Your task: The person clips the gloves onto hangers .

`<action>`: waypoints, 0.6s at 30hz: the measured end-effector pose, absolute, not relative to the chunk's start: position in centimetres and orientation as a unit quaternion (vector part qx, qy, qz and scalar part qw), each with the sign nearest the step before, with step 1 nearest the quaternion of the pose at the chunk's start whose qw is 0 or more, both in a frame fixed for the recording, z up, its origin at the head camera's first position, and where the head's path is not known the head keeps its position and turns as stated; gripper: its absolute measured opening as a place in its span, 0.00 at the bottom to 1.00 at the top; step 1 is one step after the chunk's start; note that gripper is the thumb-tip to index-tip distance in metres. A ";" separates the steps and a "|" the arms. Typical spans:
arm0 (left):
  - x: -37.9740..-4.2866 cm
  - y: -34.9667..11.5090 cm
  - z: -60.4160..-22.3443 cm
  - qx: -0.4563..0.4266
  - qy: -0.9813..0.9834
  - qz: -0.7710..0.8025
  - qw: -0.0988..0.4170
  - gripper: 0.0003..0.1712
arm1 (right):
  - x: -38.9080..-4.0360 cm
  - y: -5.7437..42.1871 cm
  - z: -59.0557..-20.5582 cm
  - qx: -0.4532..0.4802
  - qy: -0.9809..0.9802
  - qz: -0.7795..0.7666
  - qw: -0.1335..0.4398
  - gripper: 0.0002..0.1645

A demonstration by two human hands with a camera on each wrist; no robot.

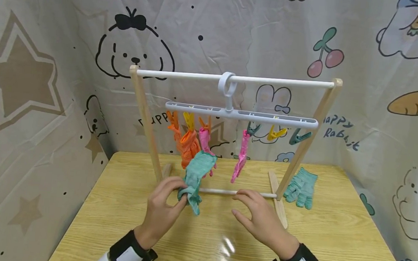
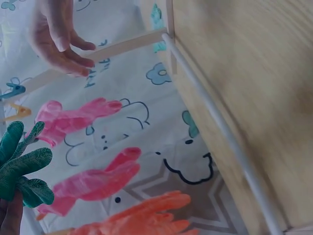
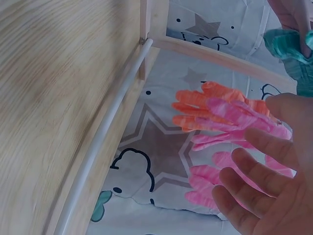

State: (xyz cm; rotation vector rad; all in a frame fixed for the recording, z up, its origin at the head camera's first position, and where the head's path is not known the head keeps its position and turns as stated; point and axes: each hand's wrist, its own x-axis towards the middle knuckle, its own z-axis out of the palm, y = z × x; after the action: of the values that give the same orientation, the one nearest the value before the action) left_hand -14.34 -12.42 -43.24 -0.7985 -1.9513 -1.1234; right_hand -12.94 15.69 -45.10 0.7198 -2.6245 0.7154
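Between thumb and fingers, my left hand point(image 1: 164, 203) pinches a teal glove point(image 1: 199, 168) by its finger end, in front of the rack's left half. My right hand point(image 1: 261, 220) holds nothing; its fingers are spread and relaxed before the lower bar. Above both hands a white clip hanger point(image 1: 196, 110) hangs from the rack's top rod point(image 1: 279, 82). Orange gloves point(image 1: 189, 145) and a pink glove point(image 1: 205, 138) hang from its left clips. Another pink glove point(image 1: 242, 155) hangs from a teal clip point(image 1: 253, 129) right of the middle.
A yellow clip point(image 1: 276, 133) and a dark teal clip point(image 1: 300, 137) hang at the hanger's right end without gloves. A second teal glove point(image 1: 302, 187) lies on the wooden table point(image 1: 334, 222), beyond the rack's right post point(image 1: 308, 138). A patterned cloth point(image 1: 209, 32) stands behind.
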 end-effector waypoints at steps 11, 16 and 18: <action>-15.2 -10.7 -41.8 -0.349 -0.727 -0.450 0.382 0.14 | -13.3 16.7 -44.8 0.245 -0.922 0.235 0.185 0.19; -15.2 -9.6 -41.3 -0.350 -0.720 -0.458 0.386 0.16 | -13.5 17.1 -44.6 0.239 -0.924 0.237 0.184 0.19; -15.2 -9.2 -41.1 -0.351 -0.717 -0.460 0.389 0.17 | -13.5 17.3 -44.7 0.235 -0.925 0.237 0.183 0.19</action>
State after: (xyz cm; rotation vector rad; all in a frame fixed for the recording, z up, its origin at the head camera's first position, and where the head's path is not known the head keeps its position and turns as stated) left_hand -15.20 -9.17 -41.07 -0.8931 -1.8242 -1.1690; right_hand -13.50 17.32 -44.68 0.6638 -2.6091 0.6686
